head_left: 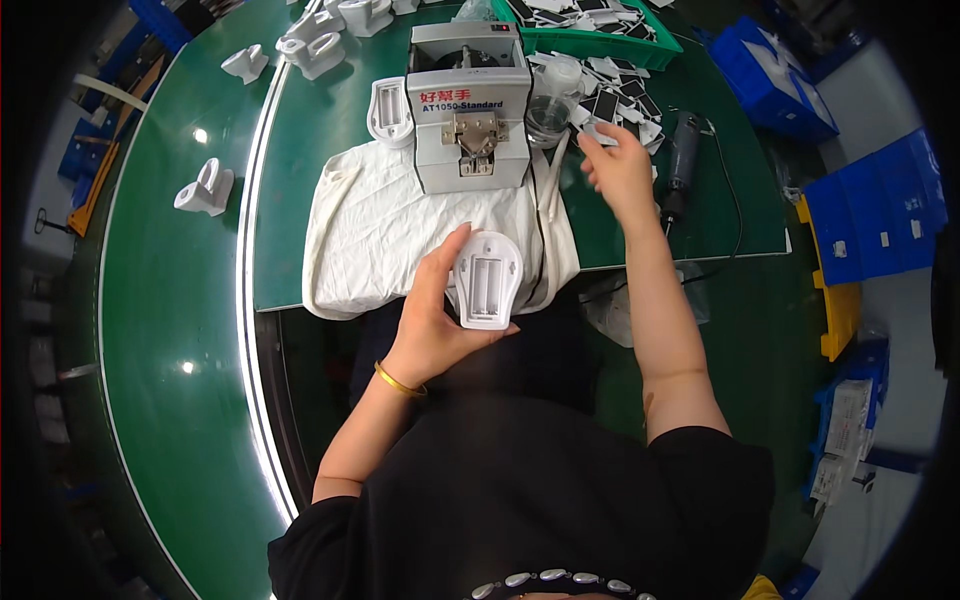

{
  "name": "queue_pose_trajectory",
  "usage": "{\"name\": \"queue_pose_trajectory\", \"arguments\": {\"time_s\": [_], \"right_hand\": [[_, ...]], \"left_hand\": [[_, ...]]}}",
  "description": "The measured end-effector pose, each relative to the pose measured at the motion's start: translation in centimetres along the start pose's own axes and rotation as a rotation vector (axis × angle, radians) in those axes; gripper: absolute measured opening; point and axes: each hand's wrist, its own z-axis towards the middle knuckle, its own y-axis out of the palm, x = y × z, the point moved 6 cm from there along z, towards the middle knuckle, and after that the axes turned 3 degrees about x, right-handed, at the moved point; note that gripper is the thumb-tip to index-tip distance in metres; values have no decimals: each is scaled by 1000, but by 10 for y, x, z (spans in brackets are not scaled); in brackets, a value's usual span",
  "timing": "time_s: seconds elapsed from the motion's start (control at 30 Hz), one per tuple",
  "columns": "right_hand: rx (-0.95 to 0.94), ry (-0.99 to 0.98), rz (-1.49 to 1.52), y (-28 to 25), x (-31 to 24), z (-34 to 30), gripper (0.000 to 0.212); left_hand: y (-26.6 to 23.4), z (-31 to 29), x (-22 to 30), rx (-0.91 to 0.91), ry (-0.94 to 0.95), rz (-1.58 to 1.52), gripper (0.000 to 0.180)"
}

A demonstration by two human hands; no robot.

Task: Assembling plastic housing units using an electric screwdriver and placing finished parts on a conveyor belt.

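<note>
My left hand (432, 325) grips a white plastic toilet-shaped housing (487, 283) above the table's front edge. The housing's base faces up, showing a battery compartment with metal contacts. To the right, my right hand (625, 180) hovers by a heap of small black-and-white flat pieces (625, 100). Its fingers are drawn together in a pinch; a whitish bit shows beside them, but what they hold, if anything, is unclear. A grey bench machine (472, 150) stands on a white cloth (370, 225) in front of me. Another white housing (390, 112) lies against its left side, compartment up.
Clear round jars (550, 115) stand right of the machine. An electric screwdriver (682, 160) with a cord lies at the table's right. Behind is a green tray (655, 50) of flat pieces. More toilet-shaped housings (207, 188) stand along the green conveyor (170, 300) at left.
</note>
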Motion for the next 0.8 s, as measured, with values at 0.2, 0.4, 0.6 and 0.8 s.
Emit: {"name": "queue_pose_trajectory", "arguments": {"time_s": [0.2, 0.4, 0.6, 0.8], "right_hand": [[61, 34, -30, 5, 35, 31, 33], [-36, 43, 426, -12, 17, -17, 28], [-252, -27, 556, 6, -21, -72, 30], [-490, -46, 339, 58, -59, -119, 21]], "left_hand": [[-2, -8, -12, 107, 62, 115, 106], [-10, -13, -29, 109, 4, 117, 106], [-8, -14, -37, 111, 40, 72, 105], [-9, -15, -41, 104, 13, 39, 110]]}}
